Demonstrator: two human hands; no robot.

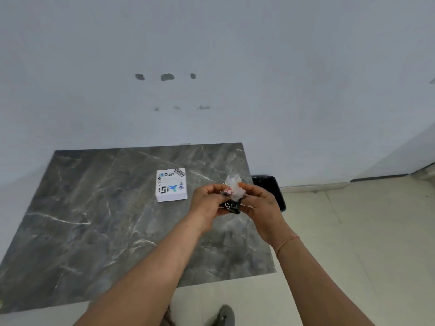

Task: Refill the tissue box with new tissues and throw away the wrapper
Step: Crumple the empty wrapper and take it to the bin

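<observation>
A white tissue box point(171, 185) with stickers on its lid lies flat on the dark marble table point(94, 220), closed. To the right of it, above the table's right side, both my hands hold a crumpled clear plastic wrapper point(233, 188) with red print and a black part at its lower end. My left hand point(207, 204) pinches its left side. My right hand point(261, 208) grips its right side. No loose tissues show.
A black bin point(275, 189) stands on the floor just past the table's right edge, partly hidden behind my right hand. A pale wall runs behind the table. Beige floor tiles point(353, 231) spread to the right. A shoe point(226, 315) shows at the bottom.
</observation>
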